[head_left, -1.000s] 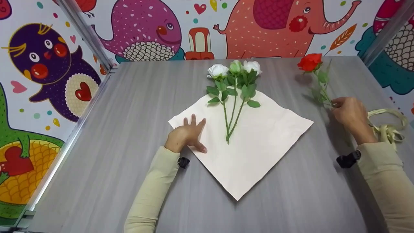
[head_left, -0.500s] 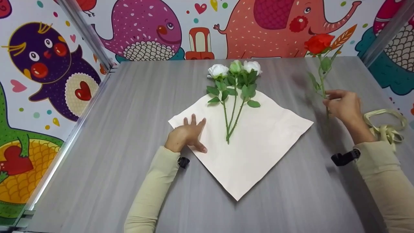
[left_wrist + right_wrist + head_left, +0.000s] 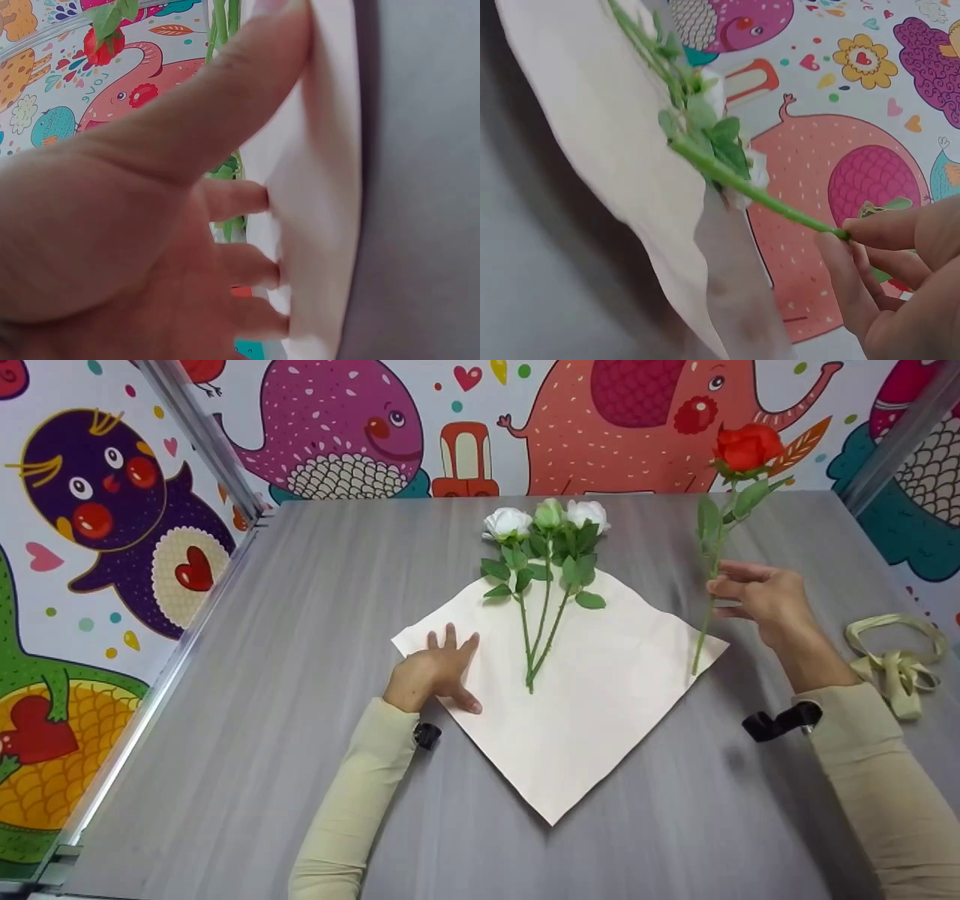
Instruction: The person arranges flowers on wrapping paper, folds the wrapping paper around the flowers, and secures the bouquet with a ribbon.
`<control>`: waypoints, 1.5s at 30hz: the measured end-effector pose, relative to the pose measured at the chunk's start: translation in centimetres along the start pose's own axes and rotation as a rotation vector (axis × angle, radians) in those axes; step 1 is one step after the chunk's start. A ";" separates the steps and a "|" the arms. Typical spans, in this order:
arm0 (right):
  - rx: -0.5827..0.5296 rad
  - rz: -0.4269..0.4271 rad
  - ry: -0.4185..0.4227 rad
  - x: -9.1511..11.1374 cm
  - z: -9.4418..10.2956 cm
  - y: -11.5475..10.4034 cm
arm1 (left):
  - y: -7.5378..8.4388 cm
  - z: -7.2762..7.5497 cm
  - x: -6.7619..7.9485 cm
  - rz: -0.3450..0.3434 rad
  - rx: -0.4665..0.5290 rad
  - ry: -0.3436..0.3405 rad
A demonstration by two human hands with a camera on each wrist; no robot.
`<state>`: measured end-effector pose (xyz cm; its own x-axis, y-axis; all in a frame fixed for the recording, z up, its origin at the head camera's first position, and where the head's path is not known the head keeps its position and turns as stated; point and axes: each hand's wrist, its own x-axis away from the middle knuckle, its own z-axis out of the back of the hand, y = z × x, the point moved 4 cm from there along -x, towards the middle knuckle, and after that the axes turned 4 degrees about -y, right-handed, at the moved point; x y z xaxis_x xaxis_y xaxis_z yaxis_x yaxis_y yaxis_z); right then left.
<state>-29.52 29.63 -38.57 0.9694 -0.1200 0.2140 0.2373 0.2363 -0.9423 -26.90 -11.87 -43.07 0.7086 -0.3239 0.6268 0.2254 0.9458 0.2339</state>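
Note:
My right hand (image 3: pixel 765 596) pinches the green stem of a red rose (image 3: pixel 748 448) between thumb and fingertips. The rose stands upright, its bloom high against the back wall and its stem's lower end over the right corner of a pale pink wrapping sheet (image 3: pixel 600 720). In the right wrist view the pinched stem (image 3: pixel 765 196) slants toward the sheet. Fingers spread, my left hand (image 3: pixel 435 671) rests on the sheet's left corner. Two white roses (image 3: pixel 510 523) and a pale green rose (image 3: pixel 549 514) lie on the sheet, blooms past its far edge and stems crossing near the middle.
A cream ribbon (image 3: pixel 896 664), loosely looped, lies on the grey table (image 3: pixel 300 585) at the right. Walls printed with cartoon animals (image 3: pixel 637 427) stand behind and at both sides, with metal posts (image 3: pixel 202 431) at the corners.
My right hand has lifted the red rose off the table at the right, stood it upright and carried it left to the sheet's right corner. The left hand stays put.

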 end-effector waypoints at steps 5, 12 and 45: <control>-0.185 -0.026 -0.075 -0.1 -1.8 0.0 | 0.0 0.0 0.1 0.007 0.005 -0.002; -0.327 -0.058 -0.152 -0.3 -4.7 -0.1 | 0.1 0.1 0.3 0.009 -0.009 0.005; -0.090 -0.108 -0.211 -3.1 -17.0 1.2 | -0.1 0.1 0.3 0.016 0.006 0.003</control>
<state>-33.32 13.86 -44.74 0.9325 0.0659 0.3552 0.3432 0.1452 -0.9280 -26.77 -12.07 -42.85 0.7141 -0.3088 0.6282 0.2103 0.9506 0.2282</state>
